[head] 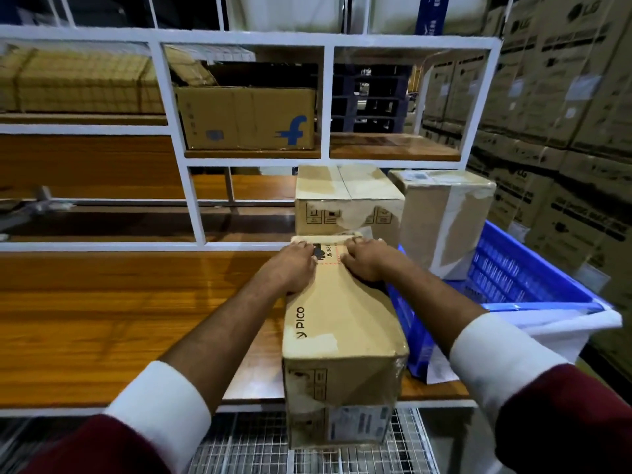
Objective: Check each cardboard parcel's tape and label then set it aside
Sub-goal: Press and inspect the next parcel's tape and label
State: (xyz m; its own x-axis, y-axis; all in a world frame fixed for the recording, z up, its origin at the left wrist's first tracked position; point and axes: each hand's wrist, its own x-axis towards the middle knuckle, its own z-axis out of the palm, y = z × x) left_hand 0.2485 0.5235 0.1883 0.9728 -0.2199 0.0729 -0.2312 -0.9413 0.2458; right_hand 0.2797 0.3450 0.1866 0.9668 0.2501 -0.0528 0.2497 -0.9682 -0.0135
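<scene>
- The long cardboard parcel (pixel 342 323) lies lengthwise on the wooden bench (pixel 102 302), its near end overhanging the bench edge toward the person. That probably puts both the top seam and the end label within sight at once.
- Both hands sit on the far end of its top face. The left hand (pixel 294 265) lies over the left edge with fingers bent down onto the cardboard; the right hand (pixel 366 260) mirrors it on the right edge.
- Whether the fingers truly clasp the edges or only press down, I cannot tell. It reads as steadying the box while feeling the tape there.
- Between the 2 hands a red-dashed mark shows, reading "UN 348" before it is cut off.
- Nearer than the left hand, along the top, is printed "PICO"; a strip of clear tape (pixel 325 340) crosses just beside it.
- On the near end face, below the grip, is a pale shipping label (pixel 359 422), too blurred to read.
- Just beyond the hands stand 2 more taped parcels (pixel 345 196), apparently either queued or set aside.
- Right of the right hand is a blue crate (pixel 513 278).
- The shelf box (pixel 246 118) above bears a blue "f" logo; cartons stacked at far right (pixel 564 80) read "LG".
</scene>
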